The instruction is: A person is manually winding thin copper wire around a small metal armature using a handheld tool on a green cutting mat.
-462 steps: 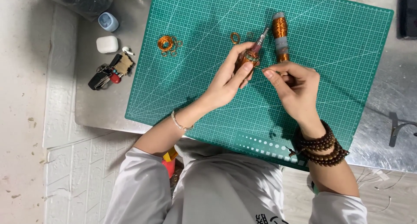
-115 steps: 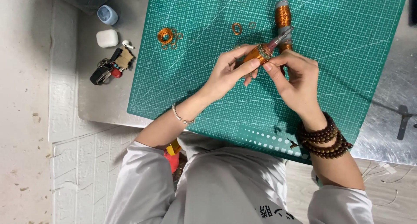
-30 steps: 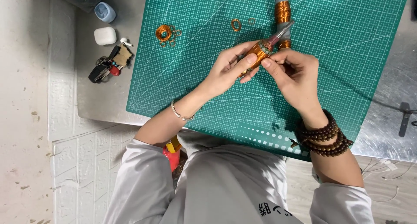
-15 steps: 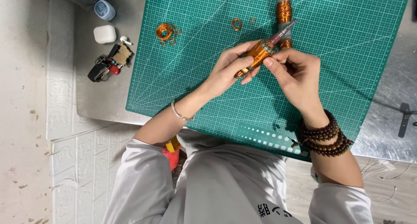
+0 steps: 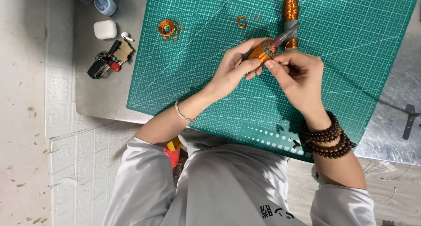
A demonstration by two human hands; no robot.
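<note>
My left hand (image 5: 233,68) grips a slim rod tool (image 5: 280,37) wound with a tight coil of copper wire (image 5: 260,54), holding it above the green cutting mat (image 5: 351,46). The fingers of my right hand (image 5: 297,76) pinch at the coil's near end, touching the left hand's fingertips. Behind the hands a spool of copper wire (image 5: 289,9) lies on the mat. A small wire ring (image 5: 241,21) and a bundle of coiled wire (image 5: 167,28) rest further left on the mat.
On the metal table (image 5: 92,99) left of the mat lie a bunch of keys (image 5: 107,61), a white earbud case (image 5: 105,29) and a blue cap (image 5: 105,3). A dark tool (image 5: 409,121) lies at the right edge. Pale floor shows on the left.
Over the last second the hands shifted only slightly, and the rod with its coil tilted a little more upright. The right fingers keep working at the coil's end.
</note>
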